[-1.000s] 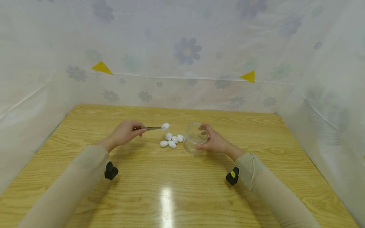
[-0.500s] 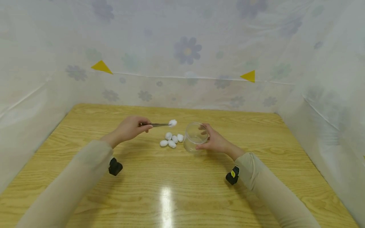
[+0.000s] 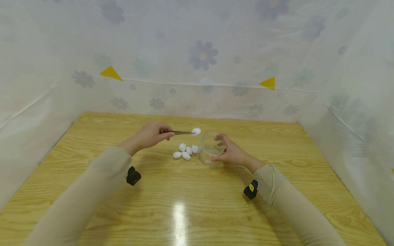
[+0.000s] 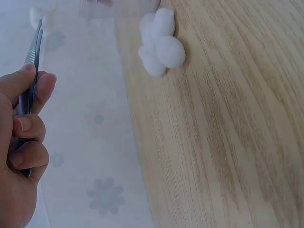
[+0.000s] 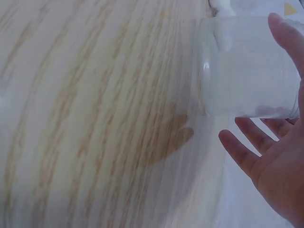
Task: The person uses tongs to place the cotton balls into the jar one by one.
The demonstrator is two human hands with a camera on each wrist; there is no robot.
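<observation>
One cotton ball lifted, four left on the bench, one clear jar.

I counted four loose cotton balls (image 3: 185, 152) lying in a cluster on the bench (image 3: 197, 205), between my two hands and just beside the jar (image 3: 210, 148). My left hand (image 3: 149, 135) pinched a single pair of tweezers (image 3: 180, 132) with curled fingers, forearm raised off the wood, tips pointing toward my right hand. The tweezers gripped a fifth cotton ball (image 3: 196, 131) just above the jar's near rim. My right hand (image 3: 231, 151) cupped the jar's far side, thumb and fingers wrapped round it.
</observation>
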